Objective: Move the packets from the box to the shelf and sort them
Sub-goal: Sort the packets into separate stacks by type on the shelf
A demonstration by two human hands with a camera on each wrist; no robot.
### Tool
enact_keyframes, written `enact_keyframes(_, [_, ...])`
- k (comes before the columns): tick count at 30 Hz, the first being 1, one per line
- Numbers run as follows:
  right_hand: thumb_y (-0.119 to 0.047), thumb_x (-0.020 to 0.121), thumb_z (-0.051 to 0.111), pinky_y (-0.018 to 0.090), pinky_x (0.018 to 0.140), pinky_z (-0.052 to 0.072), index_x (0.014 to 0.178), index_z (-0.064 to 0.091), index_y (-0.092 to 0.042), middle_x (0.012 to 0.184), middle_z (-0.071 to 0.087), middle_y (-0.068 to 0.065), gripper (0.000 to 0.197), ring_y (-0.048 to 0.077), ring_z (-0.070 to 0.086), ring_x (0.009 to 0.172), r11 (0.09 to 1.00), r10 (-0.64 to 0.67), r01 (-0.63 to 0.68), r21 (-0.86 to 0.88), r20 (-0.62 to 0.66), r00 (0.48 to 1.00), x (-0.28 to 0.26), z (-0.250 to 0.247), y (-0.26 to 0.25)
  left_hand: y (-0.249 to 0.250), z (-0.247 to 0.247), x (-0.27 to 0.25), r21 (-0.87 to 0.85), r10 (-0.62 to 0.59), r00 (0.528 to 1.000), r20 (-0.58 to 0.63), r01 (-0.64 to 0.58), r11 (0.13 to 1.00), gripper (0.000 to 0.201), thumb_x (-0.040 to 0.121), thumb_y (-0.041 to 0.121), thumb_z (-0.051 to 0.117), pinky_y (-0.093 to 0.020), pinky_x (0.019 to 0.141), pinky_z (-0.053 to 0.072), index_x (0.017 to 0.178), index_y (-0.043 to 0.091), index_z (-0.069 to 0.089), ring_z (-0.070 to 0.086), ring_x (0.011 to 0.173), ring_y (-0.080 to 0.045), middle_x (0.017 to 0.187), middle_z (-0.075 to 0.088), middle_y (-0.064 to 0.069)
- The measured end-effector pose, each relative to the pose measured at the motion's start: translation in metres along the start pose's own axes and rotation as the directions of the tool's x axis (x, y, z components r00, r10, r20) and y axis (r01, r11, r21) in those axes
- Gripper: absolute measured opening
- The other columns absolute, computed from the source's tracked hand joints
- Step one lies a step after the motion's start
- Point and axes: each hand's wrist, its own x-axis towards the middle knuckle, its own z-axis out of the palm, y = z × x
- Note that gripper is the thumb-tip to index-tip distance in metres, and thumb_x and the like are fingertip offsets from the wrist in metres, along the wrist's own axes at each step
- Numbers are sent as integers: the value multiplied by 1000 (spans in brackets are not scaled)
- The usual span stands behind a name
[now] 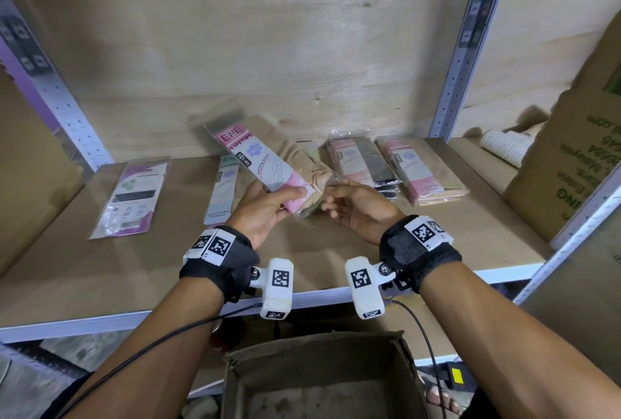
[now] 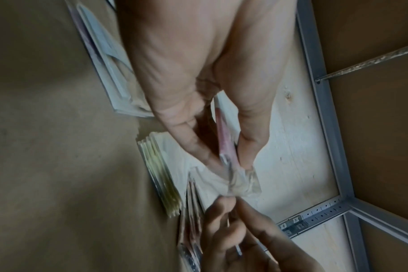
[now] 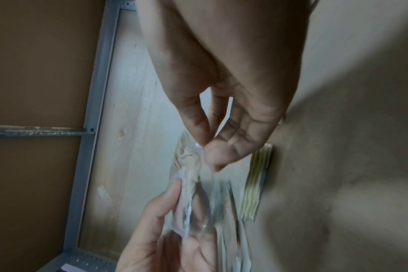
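Your left hand (image 1: 265, 213) grips the pink packet (image 1: 265, 166), your right hand (image 1: 356, 206) unclear — lay it next on the pink stack (image 1: 424, 171).

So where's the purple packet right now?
In the head view, the purple packet lies flat on the shelf, far left, left of the pale teal packet.

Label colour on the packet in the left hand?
Pink, on the held packet; clearest in head view.
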Motion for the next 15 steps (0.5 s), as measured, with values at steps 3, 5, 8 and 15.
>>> enact_keyframes(3, [-4, 97, 52, 29, 64, 62, 105, 61, -12, 88, 76, 11, 14, 21, 76, 79, 991, 17, -27, 132, 79, 997, -4, 0, -7, 2, -4, 0, 69, -1, 1000, 1, 1, 998, 50, 85, -1, 72, -38, 93, 57, 131, 9, 56, 70, 112, -25, 121, 72, -10])
enact_keyframes(5, [-11, 100, 49, 33, 71, 63, 113, 59, -9, 94, 75, 16, 16, 25, 75, 86, 990, 8, -22, 136, 102, 995, -7, 1, -11, 4, -6, 0, 68, -19, 1000, 9, 18, 998, 50, 85, 0, 72, -39, 92, 58, 131, 11, 56, 70, 112, -27, 122, 71, -10])
enact_keyframes(8, [-26, 102, 52, 41, 81, 62, 116, 60, -1, 92, 72, 19, 30, 32, 72, 92, 1000, -15, 13, 28, 102, 995, -11, 3, -16, 7, -8, -1, 63, -50, 996, 71, 45, 997, 47, 86, -1, 72, -47, 93, 58, 129, 5, 56, 69, 112, -33, 123, 70, -17])
enact_keyframes(15, [-22, 95, 65, 32, 67, 63, 103, 56, -4, 92, 69, 22, 21, 26, 72, 74, 946, -152, 179, -270, 118, 981, -19, -7, -22, 12, -6, -5, 85, -133, 958, 254, 115, 990, 47, 87, -1, 70, -49, 89, 58, 131, -2, 52, 66, 112, -45, 124, 66, -27])
